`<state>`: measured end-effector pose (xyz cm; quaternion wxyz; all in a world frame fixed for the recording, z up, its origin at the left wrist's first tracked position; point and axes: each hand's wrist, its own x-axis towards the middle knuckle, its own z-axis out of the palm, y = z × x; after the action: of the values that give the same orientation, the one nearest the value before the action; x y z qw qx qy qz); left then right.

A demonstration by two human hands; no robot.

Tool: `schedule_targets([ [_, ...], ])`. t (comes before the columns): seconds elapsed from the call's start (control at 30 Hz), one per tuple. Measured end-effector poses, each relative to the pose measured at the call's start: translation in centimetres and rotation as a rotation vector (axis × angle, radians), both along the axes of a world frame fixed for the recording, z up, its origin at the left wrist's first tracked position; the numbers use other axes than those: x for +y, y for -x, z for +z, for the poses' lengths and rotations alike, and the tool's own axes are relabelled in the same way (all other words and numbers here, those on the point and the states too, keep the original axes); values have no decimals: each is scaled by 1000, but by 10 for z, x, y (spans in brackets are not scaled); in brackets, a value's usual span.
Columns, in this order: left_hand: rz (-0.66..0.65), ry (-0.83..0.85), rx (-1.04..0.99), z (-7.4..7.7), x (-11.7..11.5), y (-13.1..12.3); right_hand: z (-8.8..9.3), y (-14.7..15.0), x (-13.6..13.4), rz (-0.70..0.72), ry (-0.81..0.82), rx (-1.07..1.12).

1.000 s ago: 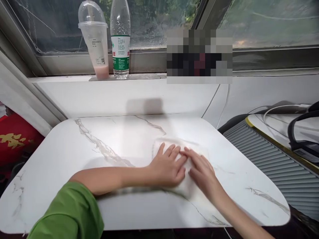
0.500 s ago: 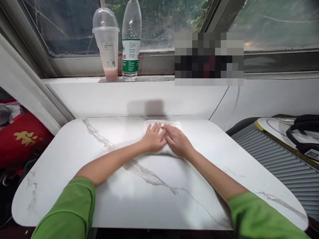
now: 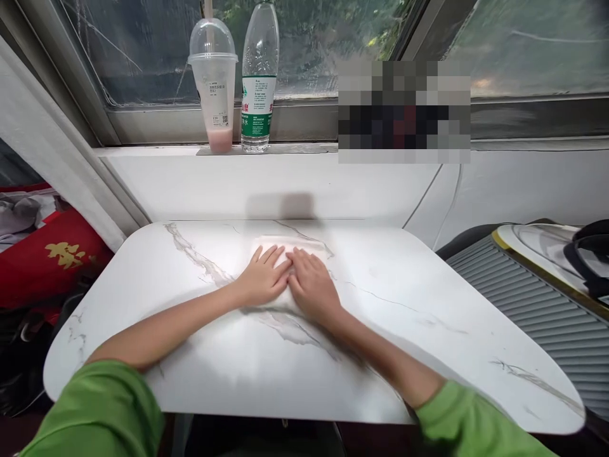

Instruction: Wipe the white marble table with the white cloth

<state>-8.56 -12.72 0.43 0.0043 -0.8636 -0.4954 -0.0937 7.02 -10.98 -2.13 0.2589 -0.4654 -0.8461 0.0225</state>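
Note:
A folded white cloth (image 3: 284,240) lies on the white marble-patterned table (image 3: 190,381), a little left of its middle. My left hand (image 3: 262,277) rests flat on the left part of the cloth, its fingers spread. Beside it my right hand (image 3: 314,287) presses flat on the right part, fingers stretched out and close together. The thumbs meet or nearly meet between the two hands. Most of the cloth is hidden beneath them, and only its far edge and a strip near the palms show.
On the window ledge stand a domed plastic cup (image 3: 216,95) with some pink drink and a clear bottle (image 3: 257,105) with a green label. A blurred patch covers something to their right. A red bag (image 3: 52,260) lies at left; a ribbed grey case (image 3: 504,298) stands at right.
Both hands have slid left and slightly towards me across the table, with the cloth moving under them. The camera view has shifted a little.

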Motion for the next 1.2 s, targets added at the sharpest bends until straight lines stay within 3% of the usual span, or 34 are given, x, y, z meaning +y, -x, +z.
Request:
schedule_targets([
  [0.2,-13,0,24,16,-122,32,16,21,-106,266,-1,-7],
  [0.27,32,-11,30,20,-150,42,21,31,-123,366,39,-5],
  [0.33,77,-17,40,22,-160,55,24,44,-126,443,74,-6],
  [0.43,96,2,63,19,-138,84,21,73,-101,456,88,-5],
  [0.6,188,48,69,11,-34,137,15,138,-8,315,82,-14],
  [0.7,251,50,37,10,21,153,14,166,41,204,55,-19],
  [0.77,271,49,28,11,40,156,14,175,58,135,44,-10],
  [0.83,288,41,29,9,42,155,13,176,60,118,34,0],
  [0.9,295,28,34,7,29,154,12,173,48,134,24,0],
  [1.0,275,9,36,4,-10,157,10,170,13,162,30,-15],
  [1.2,277,11,10,15,-127,183,19,188,-84,394,71,-19],
])
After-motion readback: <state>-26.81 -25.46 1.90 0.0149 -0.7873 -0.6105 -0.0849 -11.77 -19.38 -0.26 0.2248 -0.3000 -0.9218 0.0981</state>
